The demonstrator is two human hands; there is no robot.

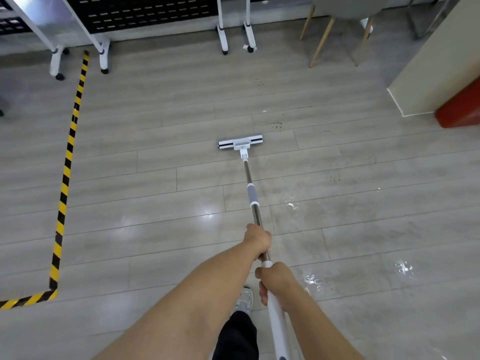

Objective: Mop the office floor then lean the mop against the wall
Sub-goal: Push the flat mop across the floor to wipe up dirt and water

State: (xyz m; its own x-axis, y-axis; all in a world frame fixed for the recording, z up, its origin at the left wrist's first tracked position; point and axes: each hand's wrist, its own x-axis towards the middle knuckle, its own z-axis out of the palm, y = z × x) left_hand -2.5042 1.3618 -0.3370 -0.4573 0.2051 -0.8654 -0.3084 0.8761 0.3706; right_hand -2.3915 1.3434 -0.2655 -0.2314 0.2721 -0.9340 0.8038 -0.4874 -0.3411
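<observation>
At the near edge of the floor (155, 183) a black trouser leg (237, 333) and a pale shoe (245, 300) show between the two bare forearms. The right hand (276, 283) is clenched round the white upper part of the mop (251, 192), and just ahead of it the left hand (258, 240) grips the metal shaft. The shaft slopes away and slightly left, through a grey sleeve, to the mop head (240, 144), which lies flat on the boards near the middle of the floor. Wet patches (311, 279) glisten right of the hands, with faint footprints further on. Down the left side runs yellow-and-black tape (66, 172), turning a corner at the near left. Toward the right edge a red block (459, 110) sits against a cream wall corner (436, 68). Along the far edge stand white wheeled frame legs (104, 55) on the left, two more white stand feet (223, 35) in the middle, and a chair (322, 40) with wooden legs on the right, all well apart from the mop head. Behind them is a black perforated panel (142, 11)
</observation>
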